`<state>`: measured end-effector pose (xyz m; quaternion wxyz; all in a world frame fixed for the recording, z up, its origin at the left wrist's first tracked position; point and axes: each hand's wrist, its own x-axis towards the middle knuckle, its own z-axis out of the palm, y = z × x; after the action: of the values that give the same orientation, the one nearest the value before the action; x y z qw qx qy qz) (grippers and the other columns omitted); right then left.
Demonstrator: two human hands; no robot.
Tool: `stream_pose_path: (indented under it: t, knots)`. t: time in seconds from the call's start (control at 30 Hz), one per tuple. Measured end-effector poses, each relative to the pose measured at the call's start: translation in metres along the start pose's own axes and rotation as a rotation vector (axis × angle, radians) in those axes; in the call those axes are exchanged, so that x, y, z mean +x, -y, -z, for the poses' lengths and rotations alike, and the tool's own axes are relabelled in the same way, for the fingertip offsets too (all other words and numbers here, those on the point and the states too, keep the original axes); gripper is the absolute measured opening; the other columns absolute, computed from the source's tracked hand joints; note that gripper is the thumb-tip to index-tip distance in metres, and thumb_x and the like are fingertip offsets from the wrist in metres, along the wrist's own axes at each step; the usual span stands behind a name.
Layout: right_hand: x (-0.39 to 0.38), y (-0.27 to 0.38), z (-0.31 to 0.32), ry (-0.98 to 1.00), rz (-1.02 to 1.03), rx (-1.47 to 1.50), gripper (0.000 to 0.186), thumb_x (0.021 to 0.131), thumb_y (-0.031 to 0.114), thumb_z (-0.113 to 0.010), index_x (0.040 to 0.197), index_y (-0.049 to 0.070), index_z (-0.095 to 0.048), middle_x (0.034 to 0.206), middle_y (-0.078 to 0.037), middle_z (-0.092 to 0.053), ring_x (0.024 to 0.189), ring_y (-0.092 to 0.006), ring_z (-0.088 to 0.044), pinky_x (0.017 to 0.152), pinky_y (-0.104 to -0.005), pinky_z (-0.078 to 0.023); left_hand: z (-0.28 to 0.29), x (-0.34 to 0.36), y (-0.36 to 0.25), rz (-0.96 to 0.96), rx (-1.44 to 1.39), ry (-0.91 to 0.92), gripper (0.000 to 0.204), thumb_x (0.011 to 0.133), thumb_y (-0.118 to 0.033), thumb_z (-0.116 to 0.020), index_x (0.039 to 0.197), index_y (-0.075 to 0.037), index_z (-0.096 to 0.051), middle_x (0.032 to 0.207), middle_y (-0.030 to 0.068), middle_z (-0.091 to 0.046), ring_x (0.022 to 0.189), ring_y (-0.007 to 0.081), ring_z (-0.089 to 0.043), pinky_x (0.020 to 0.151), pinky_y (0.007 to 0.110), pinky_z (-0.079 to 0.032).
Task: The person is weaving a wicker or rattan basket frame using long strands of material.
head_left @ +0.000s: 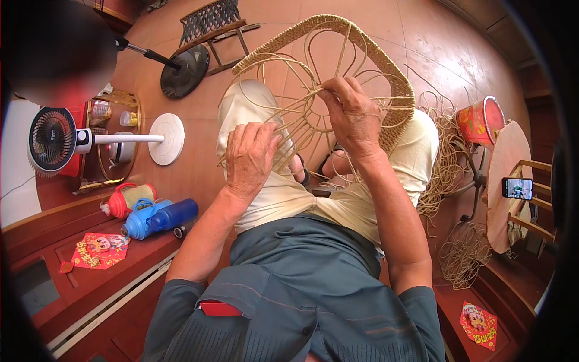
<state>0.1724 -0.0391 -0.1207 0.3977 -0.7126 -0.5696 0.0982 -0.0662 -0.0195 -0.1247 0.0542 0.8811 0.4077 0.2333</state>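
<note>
A half-woven wicker basket (395, 83) rests tilted across my knees, its braided rim curving away from me. Thin looped canes (309, 45) spread inside the rim like petals around a ring at the middle. My right hand (353, 114) pinches a twisted cord (342, 51) between thumb and fingers, near the centre of the loops. Lower and to the left, my left hand (248, 158) curls closed round several cane strands (292, 123) at the basket's near left side. Its fingertips are partly hidden.
Loose cane (443, 160) lies tangled on the floor at right, near a red bucket (482, 120) and a round board (509, 187) bearing a phone (517, 188). At left stand a white fan (123, 139) and flasks (142, 220). A folding chair (217, 33) lies beyond.
</note>
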Motion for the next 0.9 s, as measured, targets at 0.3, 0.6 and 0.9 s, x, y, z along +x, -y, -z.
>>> stream_pose_path:
  t: [0.3,0.6,0.9]
  knots:
    - [0.0,0.001,-0.003,-0.021,0.002,0.024,0.015,0.105,0.031,-0.071,0.106,0.017,-0.073,0.1,-0.004,-0.072,0.088,-0.0334,-0.075,0.072,-0.0482,-0.056,0.025,-0.006,0.025,-0.067,0.1,0.04,0.014,0.097,-0.016,-0.078,0.11,-0.01,-0.076,0.094,0.0063,-0.07,0.09,0.0301,-0.064,0.084,0.044,-0.049]
    - [-0.001,-0.006,-0.003,-0.049,0.046,0.039,0.012,0.104,0.027,-0.071,0.107,0.015,-0.071,0.104,-0.004,-0.071,0.088,-0.0332,-0.075,0.076,-0.0458,-0.059,0.143,-0.24,0.301,0.787,0.697,0.69,0.029,0.101,-0.029,-0.068,0.109,-0.004,-0.08,0.105,0.0262,-0.079,0.108,0.0486,-0.075,0.094,0.059,-0.058]
    - [-0.005,-0.013,-0.002,-0.06,0.034,0.021,0.014,0.104,0.029,-0.071,0.108,0.015,-0.072,0.105,-0.004,-0.073,0.089,-0.0321,-0.075,0.075,-0.0442,-0.059,0.105,-0.102,0.232,0.508,0.106,0.399,0.032,0.105,-0.025,-0.065,0.123,-0.002,-0.077,0.115,0.0225,-0.079,0.107,0.0453,-0.075,0.093,0.05,-0.058]
